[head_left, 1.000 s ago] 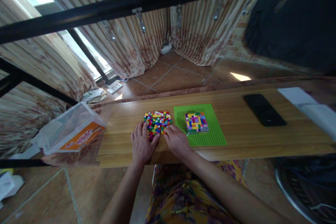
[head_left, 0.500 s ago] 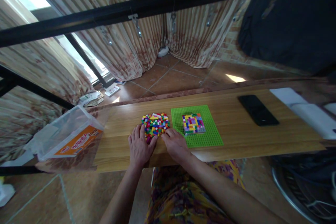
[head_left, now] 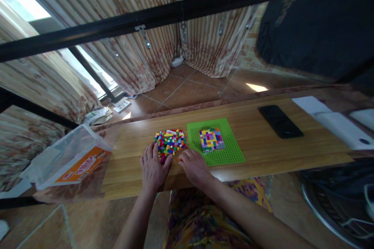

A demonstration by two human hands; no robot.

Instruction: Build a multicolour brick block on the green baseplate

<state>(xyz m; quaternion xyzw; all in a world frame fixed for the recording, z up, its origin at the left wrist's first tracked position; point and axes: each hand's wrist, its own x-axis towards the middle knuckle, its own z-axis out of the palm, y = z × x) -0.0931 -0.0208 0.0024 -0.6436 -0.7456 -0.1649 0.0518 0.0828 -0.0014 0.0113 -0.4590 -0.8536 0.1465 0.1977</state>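
A pile of small coloured toy bricks lies on the wooden board. My left hand rests at the near left edge of the pile, fingers spread and thumb apart, touching the bricks there. Just right of the pile, my right hand pinches a small orange-red brick at its fingertips. Beyond that hand is a green studded baseplate, its near left part hidden by the hand. On it stands a square block built of many-coloured bricks.
A black phone lies to the right on the wooden board, with white objects past it. At the left stands a clear plastic box with an orange label. A dark bar crosses above, in front of striped curtains.
My right hand has drawn back slightly from the pile, and an orange-red brick now shows at its fingertips. My left hand stays by the pile. The whole view has shifted a little.
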